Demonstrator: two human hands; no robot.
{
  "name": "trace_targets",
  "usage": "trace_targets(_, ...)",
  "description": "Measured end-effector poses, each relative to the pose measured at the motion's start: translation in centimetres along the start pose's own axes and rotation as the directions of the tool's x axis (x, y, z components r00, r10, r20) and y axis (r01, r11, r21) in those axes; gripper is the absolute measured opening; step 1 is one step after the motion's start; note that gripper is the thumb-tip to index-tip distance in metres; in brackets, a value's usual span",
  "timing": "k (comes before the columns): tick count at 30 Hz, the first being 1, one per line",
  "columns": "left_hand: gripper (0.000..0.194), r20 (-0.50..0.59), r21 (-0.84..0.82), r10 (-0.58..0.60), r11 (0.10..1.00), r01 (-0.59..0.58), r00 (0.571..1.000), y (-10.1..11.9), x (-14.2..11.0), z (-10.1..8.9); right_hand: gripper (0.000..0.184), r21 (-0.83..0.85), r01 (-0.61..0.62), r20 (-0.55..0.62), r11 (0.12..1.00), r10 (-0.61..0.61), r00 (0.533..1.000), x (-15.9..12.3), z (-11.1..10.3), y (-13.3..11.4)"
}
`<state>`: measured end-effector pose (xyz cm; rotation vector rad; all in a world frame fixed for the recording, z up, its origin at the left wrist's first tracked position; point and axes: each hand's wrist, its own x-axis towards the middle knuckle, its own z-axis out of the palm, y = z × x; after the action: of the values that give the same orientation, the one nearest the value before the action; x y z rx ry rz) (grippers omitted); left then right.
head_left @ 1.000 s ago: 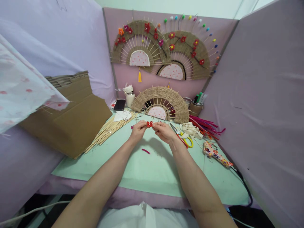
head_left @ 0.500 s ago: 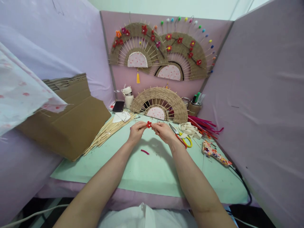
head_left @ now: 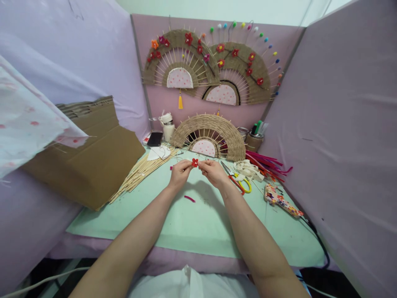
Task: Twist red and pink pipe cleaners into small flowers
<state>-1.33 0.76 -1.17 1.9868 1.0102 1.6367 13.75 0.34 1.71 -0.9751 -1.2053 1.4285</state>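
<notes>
A small red pipe-cleaner flower (head_left: 194,162) is pinched between both my hands above the green mat (head_left: 198,223). My left hand (head_left: 179,173) grips its left side with closed fingers. Closed on its right side is my right hand (head_left: 214,171). Just behind them a woven straw fan (head_left: 210,130) stands upright with a pink dotted centre. A short magenta pipe-cleaner scrap (head_left: 190,198) lies on the mat below my hands.
Scissors with yellow handles (head_left: 238,181), a patterned glue gun (head_left: 281,200), red and pink pipe cleaners (head_left: 268,163) and white ribbon lie right. Bamboo sticks (head_left: 141,171) and folded cardboard (head_left: 89,153) sit left. Two decorated fans (head_left: 214,66) hang on the back wall.
Both hands keep working the red flower with small finger moves; the view has shifted slightly upward since the earliest frame.
</notes>
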Motion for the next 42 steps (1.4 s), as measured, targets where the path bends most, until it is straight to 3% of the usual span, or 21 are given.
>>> trace_targets(6,0.017,-0.012,-0.027,-0.02,0.999,0.019,1.0,0.0,-0.1,0.2,0.028,0.048,-0.006,0.035,0.999,0.004,0.999,-0.2,0.2,0.0)
trace_targets(11,0.016,0.0,-0.033,-0.034,0.999,0.034,0.999,0.0,0.2,0.0,0.031,-0.001,0.01,-0.006,1.0,-0.01,1.0,0.1,-0.1,0.3)
trace_targets(18,0.018,-0.096,-0.037,-0.091,0.995,0.088,0.991,0.1,0.4,-0.3,0.033,-0.009,-0.011,0.043,1.0,0.011,0.999,0.1,0.2,0.1)
trace_targets(24,0.016,-0.049,-0.047,-0.073,0.996,0.07,0.996,0.0,0.2,-0.2,0.027,-0.006,-0.022,0.006,1.0,0.022,1.0,-0.3,0.4,-0.1)
trace_targets(28,0.015,-0.089,0.039,0.001,0.999,0.002,0.996,-0.2,0.1,-0.2,0.027,-0.026,-0.067,-0.007,0.997,0.066,0.998,-0.3,0.5,0.0)
trace_targets(32,0.013,-0.121,0.091,0.007,0.996,0.004,0.993,-0.2,0.1,-0.2,0.024,-0.079,-0.029,-0.042,0.996,0.026,0.999,-0.1,0.6,0.3)
trace_targets(37,0.029,-0.051,-0.012,-0.21,0.978,0.209,0.976,0.3,0.1,-0.2,0.022,-0.322,0.092,-0.216,0.942,-0.167,0.962,0.3,0.3,0.6)
trace_targets(42,0.039,0.074,-0.275,-0.47,0.838,0.471,0.88,1.1,0.3,0.0,0.02,-0.579,0.186,-0.194,0.794,-0.356,0.914,0.0,0.4,0.6)
